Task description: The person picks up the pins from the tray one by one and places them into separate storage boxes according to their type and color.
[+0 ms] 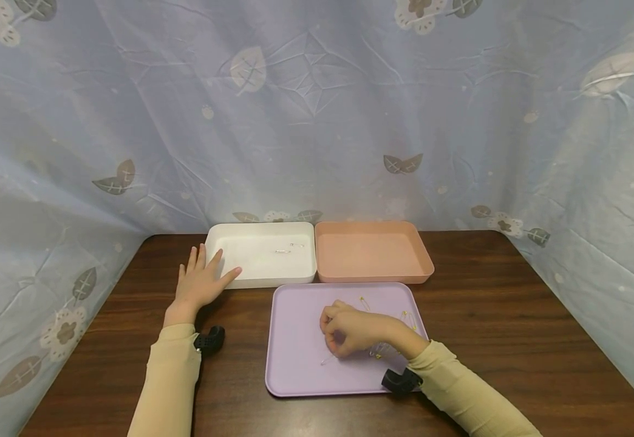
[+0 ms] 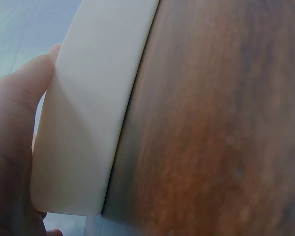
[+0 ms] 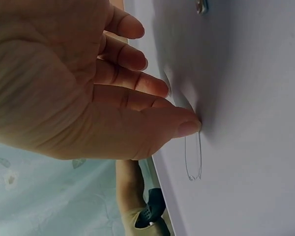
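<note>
My right hand point(image 1: 352, 331) is over the lilac tray point(image 1: 295, 346). In the right wrist view its thumb and forefinger pinch a silver safety pin point(image 3: 200, 157), whose looped end sticks out below the thumb tip, close to the tray surface. Gold safety pins point(image 1: 364, 304) lie around this hand, and a small group of pins point(image 1: 378, 352) is partly hidden under the wrist. My left hand point(image 1: 198, 286) rests with fingers spread at the left front corner of the white tray point(image 1: 248, 261). That tray holds two silver safety pins point(image 1: 283, 251).
A peach tray point(image 1: 371, 252) stands against the white tray's right side, both behind the lilac one. Dark wooden table point(image 1: 486, 315) surrounds the trays. A patterned cloth point(image 1: 317, 121) hangs behind and at both sides. Black wrist cameras point(image 1: 210, 340) are strapped to both arms.
</note>
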Motion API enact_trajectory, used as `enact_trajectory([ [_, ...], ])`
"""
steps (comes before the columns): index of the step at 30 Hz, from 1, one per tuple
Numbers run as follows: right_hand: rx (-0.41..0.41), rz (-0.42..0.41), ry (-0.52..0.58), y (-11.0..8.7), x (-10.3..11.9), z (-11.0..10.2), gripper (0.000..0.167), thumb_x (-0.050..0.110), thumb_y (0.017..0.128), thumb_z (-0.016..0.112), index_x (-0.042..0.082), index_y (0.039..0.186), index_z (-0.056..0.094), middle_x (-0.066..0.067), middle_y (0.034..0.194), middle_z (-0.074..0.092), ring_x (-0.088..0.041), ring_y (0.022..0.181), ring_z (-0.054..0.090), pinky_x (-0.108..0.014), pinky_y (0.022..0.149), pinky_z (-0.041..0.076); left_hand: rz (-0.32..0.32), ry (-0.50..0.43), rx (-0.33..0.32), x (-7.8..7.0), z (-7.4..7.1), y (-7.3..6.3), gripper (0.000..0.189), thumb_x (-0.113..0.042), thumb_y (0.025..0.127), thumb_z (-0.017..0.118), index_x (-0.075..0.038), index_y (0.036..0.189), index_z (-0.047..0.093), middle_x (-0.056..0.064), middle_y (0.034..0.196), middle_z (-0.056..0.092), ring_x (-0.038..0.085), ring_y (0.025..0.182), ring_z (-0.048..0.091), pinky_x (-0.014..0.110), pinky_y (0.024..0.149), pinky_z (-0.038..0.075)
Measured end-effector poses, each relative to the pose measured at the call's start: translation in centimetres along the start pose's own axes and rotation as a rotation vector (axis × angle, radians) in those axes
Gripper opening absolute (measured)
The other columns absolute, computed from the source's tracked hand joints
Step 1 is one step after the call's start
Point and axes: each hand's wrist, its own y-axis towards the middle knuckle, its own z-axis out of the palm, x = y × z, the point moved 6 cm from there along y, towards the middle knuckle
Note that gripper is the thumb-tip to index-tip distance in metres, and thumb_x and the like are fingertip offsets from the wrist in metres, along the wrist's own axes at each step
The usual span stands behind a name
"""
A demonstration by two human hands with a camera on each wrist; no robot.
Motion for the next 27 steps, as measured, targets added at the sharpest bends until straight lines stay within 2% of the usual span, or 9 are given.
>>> enact_trajectory([
  [10, -0.014, 0.025, -0.033, 0.2, 0.5, -0.2, 0.015, 0.011, 0.071, 0.071, 0.018, 0.063, 0.061, 0.007, 0.090, 0.051, -0.005, 0.085, 0.036, -0.016, 0.076, 0.032, -0.001, 0.006, -0.004, -0.1, -0.2, 0.0, 0.093, -0.075, 0.090, 0.035, -0.010, 0.156, 0.021, 0.027, 0.161, -0.007, 0.048, 0.149, -0.006, 0.074, 0.111, 0.001],
  [16, -0.074, 0.010, -0.082, 0.3, 0.1, -0.3, 0.013, 0.014, 0.074, 0.069, 0.018, 0.065, 0.061, 0.007, 0.091, 0.053, -0.007, 0.084, 0.039, -0.017, 0.076, 0.033, -0.004, 0.005, 0.003, -0.2, -0.2, -0.1, 0.094, -0.075, 0.090, 0.035, -0.010, 0.156, 0.021, 0.027, 0.161, -0.008, 0.048, 0.149, -0.006, 0.074, 0.111, 0.001],
  [25, -0.165, 0.027, -0.054, 1.1, -0.5, -1.4, 0.012, 0.016, 0.075, 0.069, 0.022, 0.068, 0.061, 0.005, 0.097, 0.056, -0.013, 0.097, 0.045, -0.029, 0.088, 0.040, -0.004, -0.002, -0.002, -0.2, 0.0, -0.2, 0.093, -0.075, 0.090, 0.035, -0.010, 0.156, 0.021, 0.027, 0.161, -0.009, 0.048, 0.148, -0.007, 0.074, 0.111, 0.000],
  [27, -0.186, 0.009, -0.043, 1.4, -0.5, -1.8, 0.013, 0.014, 0.075, 0.070, 0.020, 0.069, 0.061, 0.003, 0.096, 0.055, -0.016, 0.099, 0.045, -0.036, 0.099, 0.041, -0.003, -0.003, -0.001, -0.3, 0.0, -0.2, 0.094, -0.075, 0.090, 0.035, -0.010, 0.156, 0.021, 0.027, 0.161, -0.009, 0.048, 0.149, -0.007, 0.074, 0.111, -0.001],
])
